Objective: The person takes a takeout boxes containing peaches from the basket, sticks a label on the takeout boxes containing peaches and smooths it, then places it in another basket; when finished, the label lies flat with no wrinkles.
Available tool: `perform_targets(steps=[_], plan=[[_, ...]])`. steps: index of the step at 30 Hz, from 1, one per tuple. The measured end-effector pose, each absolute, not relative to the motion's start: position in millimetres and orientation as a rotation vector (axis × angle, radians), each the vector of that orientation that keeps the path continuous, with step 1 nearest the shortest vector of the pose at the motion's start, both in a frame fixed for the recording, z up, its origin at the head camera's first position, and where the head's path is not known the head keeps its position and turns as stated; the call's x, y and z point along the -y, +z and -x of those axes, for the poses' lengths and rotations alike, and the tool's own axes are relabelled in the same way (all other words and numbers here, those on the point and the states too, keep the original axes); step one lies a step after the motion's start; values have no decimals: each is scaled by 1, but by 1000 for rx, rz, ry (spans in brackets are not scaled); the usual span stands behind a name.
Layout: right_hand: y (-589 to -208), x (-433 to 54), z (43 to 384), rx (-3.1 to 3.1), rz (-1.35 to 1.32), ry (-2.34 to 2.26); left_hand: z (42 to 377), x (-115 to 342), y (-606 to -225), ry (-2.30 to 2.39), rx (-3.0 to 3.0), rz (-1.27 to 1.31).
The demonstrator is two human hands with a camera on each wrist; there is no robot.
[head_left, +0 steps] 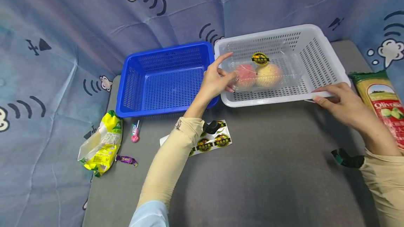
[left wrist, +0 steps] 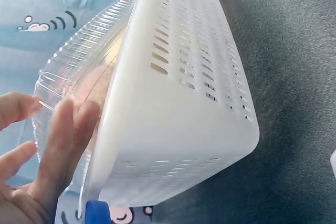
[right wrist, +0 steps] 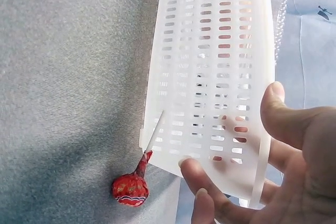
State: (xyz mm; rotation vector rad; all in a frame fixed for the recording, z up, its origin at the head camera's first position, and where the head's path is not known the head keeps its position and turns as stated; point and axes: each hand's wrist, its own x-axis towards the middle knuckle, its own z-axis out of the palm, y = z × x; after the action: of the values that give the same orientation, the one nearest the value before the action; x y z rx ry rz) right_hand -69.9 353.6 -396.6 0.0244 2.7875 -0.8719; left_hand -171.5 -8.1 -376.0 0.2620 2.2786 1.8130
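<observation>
Left hand [head_left: 214, 80] touches ribbed clear box [head_left: 262, 69] in slotted white basket [head_left: 318, 59]

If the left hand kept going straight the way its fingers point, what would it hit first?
The left hand points right, into the white basket. Its fingers already touch the clear plastic box, so that comes first, with the reddish fruit just behind the wall. Depth is hard to judge.
</observation>
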Motion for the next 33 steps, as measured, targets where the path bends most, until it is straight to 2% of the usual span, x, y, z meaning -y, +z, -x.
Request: perform_targets(steps=[19,25,33], plan=[[-398,-353,69,-2801,-27,-889,182,-9,-379,1643,-2262,-244],[-397,-353,70,-2789,-34,-883,180,-13,-376,1409,-2340,-278],[-397,-353,69,-2789,-25,-895,178,-22,-371,1250,-2384,-169]])
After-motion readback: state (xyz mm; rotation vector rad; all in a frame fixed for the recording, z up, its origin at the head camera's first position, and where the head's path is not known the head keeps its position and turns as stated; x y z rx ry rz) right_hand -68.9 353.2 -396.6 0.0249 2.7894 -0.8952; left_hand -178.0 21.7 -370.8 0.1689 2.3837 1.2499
